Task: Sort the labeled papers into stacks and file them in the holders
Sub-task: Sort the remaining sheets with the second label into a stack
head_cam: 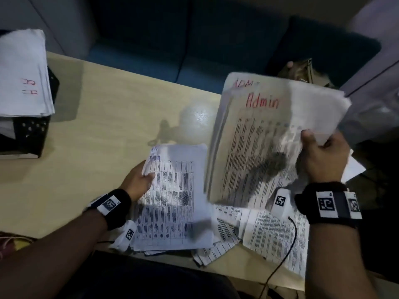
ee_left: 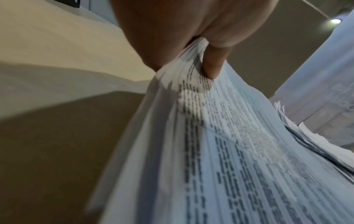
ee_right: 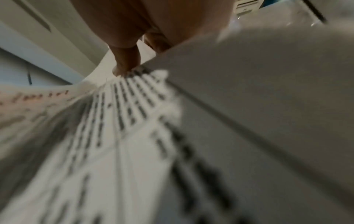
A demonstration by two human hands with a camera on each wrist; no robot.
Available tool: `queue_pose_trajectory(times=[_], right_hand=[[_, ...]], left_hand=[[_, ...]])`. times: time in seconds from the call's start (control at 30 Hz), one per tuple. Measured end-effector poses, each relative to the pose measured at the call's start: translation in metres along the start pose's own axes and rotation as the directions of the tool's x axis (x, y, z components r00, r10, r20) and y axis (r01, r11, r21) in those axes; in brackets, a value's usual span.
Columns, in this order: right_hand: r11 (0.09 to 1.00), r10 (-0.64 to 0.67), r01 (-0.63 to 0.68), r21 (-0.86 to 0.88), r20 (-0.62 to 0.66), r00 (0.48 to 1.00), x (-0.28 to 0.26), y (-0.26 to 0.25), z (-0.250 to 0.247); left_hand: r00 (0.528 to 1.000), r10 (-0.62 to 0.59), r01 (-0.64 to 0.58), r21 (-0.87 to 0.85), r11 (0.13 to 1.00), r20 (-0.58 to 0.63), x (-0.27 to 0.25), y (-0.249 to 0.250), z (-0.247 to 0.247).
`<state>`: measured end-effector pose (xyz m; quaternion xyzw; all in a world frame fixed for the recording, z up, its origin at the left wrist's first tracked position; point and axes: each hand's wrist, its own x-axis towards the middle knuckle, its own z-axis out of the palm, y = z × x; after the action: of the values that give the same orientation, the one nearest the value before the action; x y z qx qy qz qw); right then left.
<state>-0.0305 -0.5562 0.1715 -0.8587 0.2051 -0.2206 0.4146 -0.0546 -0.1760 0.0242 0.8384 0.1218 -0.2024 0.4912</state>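
The scene is dimly lit. A bright glare spot is seen on the table (head_cam: 197, 117), with soft shadows cast beside it and across the raised papers (head_cam: 269, 134), which are smeared by motion blur. The corners of the head view are darkened and bent. Both wrist views are heavily blurred, the right one most; a ceiling lamp (ee_left: 335, 20) is flared.

Both hands (head_cam: 323, 156) grip "Admin" paper stacks (head_cam: 259, 137).

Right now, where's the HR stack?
Head view, far left: the HR stack lies on top of the black holder at the table's left edge, away from both hands.
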Motion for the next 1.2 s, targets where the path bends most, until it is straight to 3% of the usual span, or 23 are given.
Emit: queue_pose_trajectory(times=[0.1,0.23,0.33,0.43,0.53,0.67,0.77,0.9,1.0,1.13,1.2], right_hand=[[0.996,0.083,-0.077,-0.041,0.181,0.98,-0.021,0.011,0.033],[0.957,0.291,-0.26,-0.132,0.387,0.875,-0.069,0.043,0.094],[0.934,0.355,-0.322,-0.153,0.482,0.801,-0.102,0.058,0.125],[0.925,0.38,-0.321,-0.204,0.554,0.741,-0.124,0.061,0.144],[0.936,0.351,-0.29,-0.197,0.527,0.774,-0.129,0.06,0.154],[0.923,0.318,-0.382,0.032,0.495,0.808,-0.119,0.054,0.155],[0.958,0.194,-0.28,0.061,0.582,0.789,-0.111,0.041,0.157],[0.99,0.072,-0.133,0.054,0.616,0.784,-0.111,0.033,0.161],[0.995,0.095,-0.102,-0.021,0.585,0.806,-0.11,0.038,0.167],[0.961,0.232,-0.277,0.021,0.488,0.841,-0.104,0.047,0.165],[0.939,0.27,-0.334,0.082,0.423,0.865,-0.102,0.051,0.164]], left_hand=[[0.999,-0.047,0.049,-0.108,0.993,0.026,-0.002,0.002,0.006],[0.997,-0.074,0.079,-0.263,0.962,0.032,-0.002,0.009,0.016],[0.999,0.014,0.008,-0.396,0.918,0.053,-0.01,0.021,0.017],[0.997,0.039,-0.017,-0.284,0.959,0.07,-0.011,0.019,0.019],[1.0,0.022,-0.02,-0.198,0.98,0.008,-0.009,0.011,0.02],[0.999,0.047,-0.034,-0.392,0.919,0.023,-0.012,0.017,0.02],[0.97,0.208,-0.142,-0.394,0.908,0.128,-0.009,0.023,0.016],[0.963,0.261,-0.242,-0.202,0.949,0.07,0.004,0.038,0.008],[0.958,0.281,-0.265,-0.193,0.945,0.06,0.009,0.032,0.006],[0.966,0.259,-0.251,-0.34,0.906,-0.022,0.001,0.02,0.008],[0.985,0.172,-0.155,-0.361,0.92,0.015,-0.005,0.012,0.015]])
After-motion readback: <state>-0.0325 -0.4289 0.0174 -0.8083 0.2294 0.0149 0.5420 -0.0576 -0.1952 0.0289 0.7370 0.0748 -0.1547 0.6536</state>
